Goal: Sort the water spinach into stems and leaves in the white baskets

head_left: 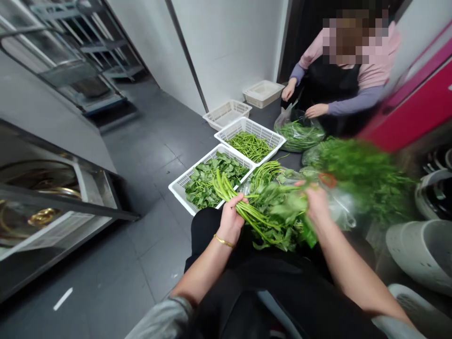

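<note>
Left hand (233, 215) has its grip closed round the stems of a bunch (254, 216), stem ends poking up past the thumb toward the leaf basket. Right hand (318, 203) is at the leafy side of the same bunch — motion blur there, can't tell if that grip is tight or loose. Bunch sits over the person's lap, between the two hands, leaves hanging below. Gold bracelet (224, 241) on the left wrist.

Just ahead, on dark floor (141, 263): leaf basket (181, 190), white, loaded with leaves (208, 183). Touching or nearly touching its far corner, stem basket (277, 140) with thin green stems (249, 146). Beyond, two pale trays (228, 113) by the wall. More loose greens (266, 170) right of the leaf basket, partly behind the bunch.

Right side: feathery greens (367, 169), blurred, with a red-orange band (327, 180) near the right hand; clear plastic (342, 207) beside it; white bucket (406, 254) further right. Opposite, a co-worker (335, 80) in pink with a black apron — both hands at a clear bag (300, 134) of long green stalks. Metal rack (81, 66) far left.
</note>
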Demonstrator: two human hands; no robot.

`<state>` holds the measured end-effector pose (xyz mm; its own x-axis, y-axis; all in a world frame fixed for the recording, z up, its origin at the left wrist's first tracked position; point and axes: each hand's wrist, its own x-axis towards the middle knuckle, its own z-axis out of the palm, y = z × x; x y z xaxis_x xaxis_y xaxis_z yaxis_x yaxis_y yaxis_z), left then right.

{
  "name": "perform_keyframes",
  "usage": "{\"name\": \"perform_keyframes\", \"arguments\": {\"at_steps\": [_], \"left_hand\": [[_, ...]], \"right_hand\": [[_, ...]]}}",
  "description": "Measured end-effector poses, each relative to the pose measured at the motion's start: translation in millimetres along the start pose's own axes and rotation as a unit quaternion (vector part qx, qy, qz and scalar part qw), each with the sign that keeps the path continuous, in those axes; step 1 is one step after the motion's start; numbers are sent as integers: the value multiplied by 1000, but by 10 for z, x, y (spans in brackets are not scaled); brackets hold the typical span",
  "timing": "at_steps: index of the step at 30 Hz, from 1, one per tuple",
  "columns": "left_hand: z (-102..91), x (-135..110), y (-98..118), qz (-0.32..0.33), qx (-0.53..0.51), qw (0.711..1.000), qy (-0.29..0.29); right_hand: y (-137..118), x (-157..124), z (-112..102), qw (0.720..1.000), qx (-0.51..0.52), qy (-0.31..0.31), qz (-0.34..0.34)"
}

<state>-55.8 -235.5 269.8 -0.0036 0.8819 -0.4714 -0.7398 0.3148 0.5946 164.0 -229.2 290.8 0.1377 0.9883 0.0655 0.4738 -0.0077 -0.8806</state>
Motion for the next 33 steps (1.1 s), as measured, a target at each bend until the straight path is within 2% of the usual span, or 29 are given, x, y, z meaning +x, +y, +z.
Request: {"name": "perform_keyframes", "arguments": {"at_steps": [1, 2, 4, 6, 8, 11, 13, 14, 15, 17, 20, 23, 25, 26, 27, 29, 31, 33], "left_hand": [[-22, 29, 18, 18, -4, 1000, 12], [-46, 57, 32, 37, 2, 999, 20], [-100, 107, 37, 76, 22, 996, 31], [-173, 148, 12, 97, 26, 994, 50], [-267, 174, -30, 92, 7, 993, 71], [-417, 170, -68, 60, -20, 994, 92], [-493, 145, -55, 48, -26, 993, 101], [-518, 131, -37, 49, -27, 993, 106], [-534, 120, -12, 52, -25, 992, 110], [-544, 109, 46, 59, -21, 991, 119], [-518, 119, 122, 63, -14, 991, 120], [-468, 153, 159, 64, -6, 992, 106], [-442, 197, 166, 53, -1, 994, 91], [-437, 228, 171, 44, 0, 996, 81], [-438, 264, 179, 32, -1, 997, 72], [-459, 343, 213, 7, -11, 997, 74], [-489, 406, 274, -9, -34, 995, 90], [-495, 420, 340, -18, -57, 995, 80]], "right_hand": [[70, 13, -103, 1000, -4, 24, 17], [125, 26, -199, 1000, -24, 10, 16], [170, 72, -333, 991, -108, -75, -2], [118, 173, -359, 966, -212, -143, -23], [-19, 360, -272, 948, -285, -136, -51], [-326, 788, 66, 944, -307, -69, -99], [-559, 1097, 411, 950, -282, -34, -128], [-674, 1231, 599, 954, -264, -35, -139], [-784, 1339, 782, 953, -256, -59, -148], [-966, 1445, 1086, 934, -280, -146, -168], [-1065, 1306, 1290, 878, -322, -247, -253], [-918, 928, 1263, 786, -335, -372, -361], [-758, 650, 1199, 738, -367, -415, -386], [-682, 519, 1155, 733, -377, -411, -389], [-613, 397, 1098, 742, -372, -397, -393], [-490, 184, 916, 776, -315, -370, -402], [-358, 14, 628, 811, -246, -367, -384], [-201, -115, 280, 835, -235, -355, -350]]}}
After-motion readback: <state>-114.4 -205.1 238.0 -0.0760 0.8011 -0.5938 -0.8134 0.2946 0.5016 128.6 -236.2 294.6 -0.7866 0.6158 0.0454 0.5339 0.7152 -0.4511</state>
